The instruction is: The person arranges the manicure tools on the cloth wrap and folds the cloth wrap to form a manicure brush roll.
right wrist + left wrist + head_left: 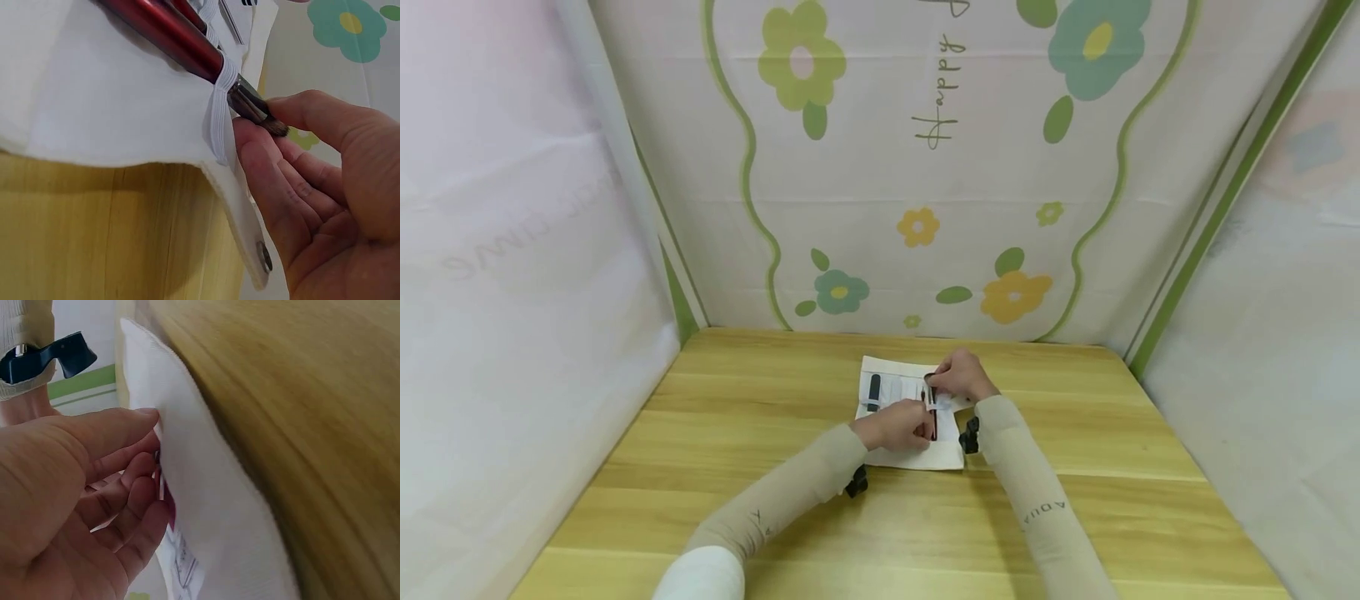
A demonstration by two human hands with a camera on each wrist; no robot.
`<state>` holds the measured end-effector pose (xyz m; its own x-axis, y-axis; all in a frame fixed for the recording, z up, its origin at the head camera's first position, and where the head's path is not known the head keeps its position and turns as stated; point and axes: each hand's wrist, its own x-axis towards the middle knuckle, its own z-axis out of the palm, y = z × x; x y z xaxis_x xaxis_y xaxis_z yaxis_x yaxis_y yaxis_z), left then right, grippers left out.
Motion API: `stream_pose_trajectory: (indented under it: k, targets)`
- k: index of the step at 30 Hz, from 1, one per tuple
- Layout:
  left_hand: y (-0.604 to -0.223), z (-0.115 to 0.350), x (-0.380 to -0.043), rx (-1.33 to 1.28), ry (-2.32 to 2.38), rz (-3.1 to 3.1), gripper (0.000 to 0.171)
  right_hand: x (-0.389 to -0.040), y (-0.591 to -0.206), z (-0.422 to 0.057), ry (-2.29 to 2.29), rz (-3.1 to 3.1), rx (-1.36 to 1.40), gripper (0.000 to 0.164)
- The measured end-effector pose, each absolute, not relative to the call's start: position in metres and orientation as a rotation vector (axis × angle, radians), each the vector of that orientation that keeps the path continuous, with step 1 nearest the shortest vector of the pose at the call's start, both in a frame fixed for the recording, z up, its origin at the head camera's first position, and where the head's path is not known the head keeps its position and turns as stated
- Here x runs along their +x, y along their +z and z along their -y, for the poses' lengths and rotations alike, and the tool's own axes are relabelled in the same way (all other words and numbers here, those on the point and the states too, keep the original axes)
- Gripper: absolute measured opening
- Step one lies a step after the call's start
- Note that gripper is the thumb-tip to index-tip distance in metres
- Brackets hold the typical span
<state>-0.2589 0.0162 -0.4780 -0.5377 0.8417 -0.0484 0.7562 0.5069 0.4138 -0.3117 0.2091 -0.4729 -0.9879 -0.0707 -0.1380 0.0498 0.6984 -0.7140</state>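
Note:
A white cloth pouch (917,457) lies unfolded on the wooden table, under both hands. In the right wrist view a makeup brush (169,37) with a glossy dark red handle passes through a white elastic loop (219,119) on the pouch. My right hand (961,375) pinches this brush by its metal collar and brown bristles between thumb and fingers. Lower on the pouch, my left hand (895,427) curls its fingers at the red handle, its thumb along the cloth edge. Those fingertips are partly hidden behind the cloth in the left wrist view.
Under another loop at the pouch's left side sits a long black piece (875,387). A second red handle (187,12) shows beside the brush. One pouch corner carries a metal snap (265,256). Flower-printed cloth walls (850,167) surround the wooden table (760,375) at the back and sides.

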Motion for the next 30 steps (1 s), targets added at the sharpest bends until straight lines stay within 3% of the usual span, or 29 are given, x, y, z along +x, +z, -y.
stream_pose_trajectory:
  k: [20,30]
  targets:
    - [-0.483,-0.010,-0.262,1.258,0.569,-2.425,0.015,-0.310,-0.471,-0.209,-1.053,-2.720,-0.077,0.008]
    - [-0.484,0.002,-0.270,1.268,0.693,-2.407,0.010,-0.306,-0.457,-0.217,-1.001,-2.733,-0.111,0.016]
